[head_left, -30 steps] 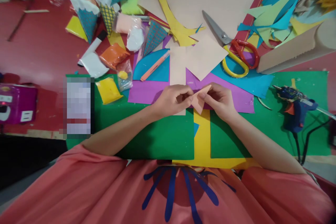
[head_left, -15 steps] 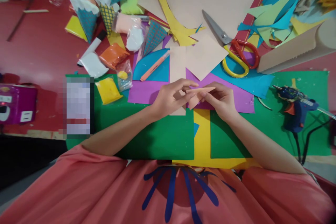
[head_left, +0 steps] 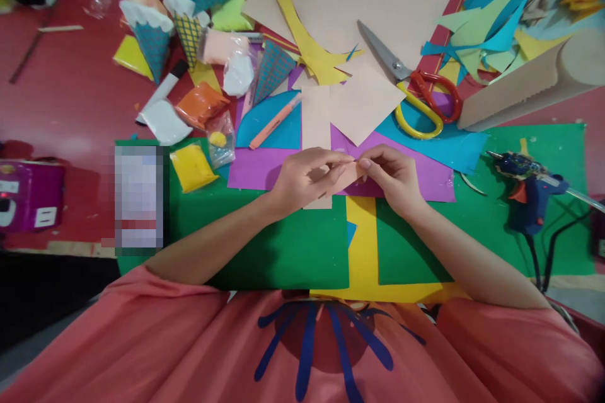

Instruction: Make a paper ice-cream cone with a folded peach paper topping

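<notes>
Between my two hands is a small piece of peach craft foam or paper (head_left: 347, 177), pinched at its upper edge. My left hand (head_left: 309, 176) grips it from the left, with thumb and fingers closed on it. From the other side my right hand (head_left: 390, 176) pinches it between thumb and fingers. Under the hands lies a purple sheet (head_left: 425, 176), crossed by a peach strip (head_left: 316, 119). Just beyond, a peach cut piece (head_left: 363, 107) touches large scissors (head_left: 416, 88) with one red and one yellow handle. My fingers hide part of the held piece.
A blue glue gun (head_left: 536, 195) lies at the right on green foam (head_left: 472, 233). Left are a phone-like device (head_left: 139, 195), a yellow clay packet (head_left: 193, 165) and an orange packet (head_left: 203, 104). Several paper cones (head_left: 151, 41) stand farther back. A peach roll (head_left: 529, 82) is right.
The held peach piece has turned in my fingers, its flat face now showing more toward me. My fingertips have come closer together at its top edge. The view has shifted slightly.
</notes>
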Available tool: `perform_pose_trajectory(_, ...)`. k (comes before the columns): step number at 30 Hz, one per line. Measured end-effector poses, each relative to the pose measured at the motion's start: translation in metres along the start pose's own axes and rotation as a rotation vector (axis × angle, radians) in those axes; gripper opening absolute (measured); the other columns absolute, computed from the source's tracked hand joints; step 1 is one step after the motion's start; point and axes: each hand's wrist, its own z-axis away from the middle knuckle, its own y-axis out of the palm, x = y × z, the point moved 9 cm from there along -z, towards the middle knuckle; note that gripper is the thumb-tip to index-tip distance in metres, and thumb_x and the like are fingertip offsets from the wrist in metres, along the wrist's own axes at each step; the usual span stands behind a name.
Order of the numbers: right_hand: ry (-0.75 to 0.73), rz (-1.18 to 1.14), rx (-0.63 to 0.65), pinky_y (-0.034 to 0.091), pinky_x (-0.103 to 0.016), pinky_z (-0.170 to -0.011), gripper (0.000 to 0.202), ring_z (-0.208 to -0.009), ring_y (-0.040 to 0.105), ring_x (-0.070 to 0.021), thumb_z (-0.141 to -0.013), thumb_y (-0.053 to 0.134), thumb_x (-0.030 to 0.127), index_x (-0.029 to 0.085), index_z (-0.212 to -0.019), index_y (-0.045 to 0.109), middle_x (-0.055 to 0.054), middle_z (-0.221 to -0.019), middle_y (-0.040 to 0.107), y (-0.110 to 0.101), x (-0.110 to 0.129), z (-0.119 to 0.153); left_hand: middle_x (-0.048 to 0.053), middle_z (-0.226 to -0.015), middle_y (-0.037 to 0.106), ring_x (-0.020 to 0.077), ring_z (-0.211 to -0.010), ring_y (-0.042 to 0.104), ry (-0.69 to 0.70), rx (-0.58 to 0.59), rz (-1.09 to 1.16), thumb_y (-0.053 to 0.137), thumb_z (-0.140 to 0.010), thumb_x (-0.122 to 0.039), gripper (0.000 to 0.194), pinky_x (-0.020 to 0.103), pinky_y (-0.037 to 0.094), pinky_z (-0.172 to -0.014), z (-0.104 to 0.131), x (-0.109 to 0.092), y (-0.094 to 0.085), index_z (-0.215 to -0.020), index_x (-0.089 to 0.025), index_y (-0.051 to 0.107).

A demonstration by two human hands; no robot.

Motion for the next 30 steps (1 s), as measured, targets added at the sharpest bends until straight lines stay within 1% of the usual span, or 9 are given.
perform_pose_trajectory(6, 0.001, -0.035, 0.041, 0.046, -0.02, -0.054, 0.026, -0.055, 0.056, -0.0059, -0.08, 0.068, 0.042, 0.017, -0.074, 0.06, 0.004, -0.061, 0.058, 0.004, 0.0, 0.0, 0.005, -0.088, 0.077, 0.0114, -0.085, 0.072, -0.093, -0.006, 0.08, 0.062, -0.085, -0.018, 0.01, 0.016, 0.055, -0.071, 0.001, 0.008, 0.001, -0.091, -0.016, 0.07)
perform_pose_trajectory(9, 0.003, -0.018, 0.039, 0.045, -0.02, -0.054, 0.028, -0.055, 0.055, -0.006, -0.08, 0.068, 0.043, 0.017, -0.074, 0.059, 0.004, -0.061, 0.057, 0.004, 0.001, 0.001, 0.003, -0.086, 0.076, 0.0097, -0.079, 0.071, -0.127, -0.008, 0.107, 0.061, -0.086, -0.02, 0.011, 0.016, 0.053, -0.067, 0.001, 0.011, 0.0, -0.092, -0.017, 0.07)
perform_pose_trajectory(12, 0.005, 0.004, 0.027, 0.043, -0.02, -0.052, 0.03, -0.054, 0.053, -0.0055, -0.08, 0.067, 0.045, 0.017, -0.073, 0.058, 0.004, -0.06, 0.055, 0.003, 0.001, 0.001, 0.002, -0.085, 0.075, 0.0089, -0.076, 0.069, -0.176, -0.01, 0.118, 0.061, -0.087, -0.028, 0.014, 0.017, 0.052, -0.066, 0.001, 0.015, -0.001, -0.093, -0.019, 0.07)
perform_pose_trajectory(15, 0.006, 0.045, 0.023, 0.042, -0.02, -0.051, 0.034, -0.054, 0.052, -0.0059, -0.08, 0.066, 0.049, 0.017, -0.072, 0.058, 0.004, -0.06, 0.054, 0.003, 0.001, 0.001, 0.0, -0.074, 0.071, 0.008, -0.067, 0.064, -0.245, 0.012, 0.113, 0.059, -0.088, -0.036, 0.022, 0.017, 0.047, -0.06, 0.001, 0.022, 0.0, -0.081, -0.018, 0.068)
perform_pose_trajectory(18, 0.009, 0.072, 0.019, 0.042, -0.022, -0.051, 0.035, -0.054, 0.053, -0.0069, -0.079, 0.066, 0.051, 0.018, -0.072, 0.058, 0.004, -0.061, 0.055, 0.002, 0.0, 0.001, -0.002, -0.057, 0.06, 0.0068, -0.055, 0.055, -0.303, -0.006, 0.094, 0.056, -0.089, -0.042, 0.033, 0.019, 0.041, -0.053, 0.002, 0.027, -0.001, -0.069, -0.017, 0.064)
perform_pose_trajectory(21, 0.011, 0.097, -0.001, 0.039, -0.022, -0.049, 0.036, -0.052, 0.052, -0.007, -0.08, 0.064, 0.052, 0.018, -0.073, 0.058, 0.004, -0.059, 0.055, -0.002, 0.0, 0.0, -0.002, -0.058, 0.059, 0.007, -0.056, 0.054, -0.353, -0.024, 0.097, 0.055, -0.088, -0.047, 0.038, 0.019, 0.039, -0.053, 0.002, 0.033, -0.003, -0.066, -0.016, 0.06)
perform_pose_trajectory(24, 0.008, 0.137, -0.014, 0.036, -0.022, -0.047, 0.037, -0.051, 0.05, -0.007, -0.082, 0.061, 0.054, 0.019, -0.073, 0.057, 0.004, -0.059, 0.055, -0.006, 0.0, -0.002, -0.002, -0.06, 0.058, 0.0067, -0.056, 0.05, -0.37, -0.031, 0.115, 0.056, -0.086, -0.051, 0.04, 0.019, 0.037, -0.051, 0.001, 0.037, -0.003, -0.066, -0.016, 0.06)
perform_pose_trajectory(27, 0.005, 0.155, 0.005, 0.037, -0.023, -0.048, 0.038, -0.051, 0.05, -0.0073, -0.083, 0.06, 0.055, 0.019, -0.072, 0.056, 0.003, -0.059, 0.056, -0.006, 0.001, -0.004, -0.003, -0.056, 0.052, 0.0062, -0.052, 0.045, -0.382, -0.031, 0.117, 0.057, -0.084, -0.054, 0.043, 0.019, 0.034, -0.047, -0.001, 0.04, -0.004, -0.064, -0.016, 0.058)
perform_pose_trajectory(30, 0.0, 0.165, 0.01, 0.038, -0.024, -0.05, 0.039, -0.052, 0.051, -0.008, -0.083, 0.059, 0.057, 0.02, -0.071, 0.054, 0.003, -0.058, 0.056, -0.006, 0.003, -0.005, -0.003, -0.056, 0.052, 0.0061, -0.052, 0.046, -0.385, -0.007, 0.125, 0.057, -0.084, -0.054, 0.042, 0.019, 0.034, -0.047, -0.001, 0.04, -0.001, -0.064, -0.017, 0.057)
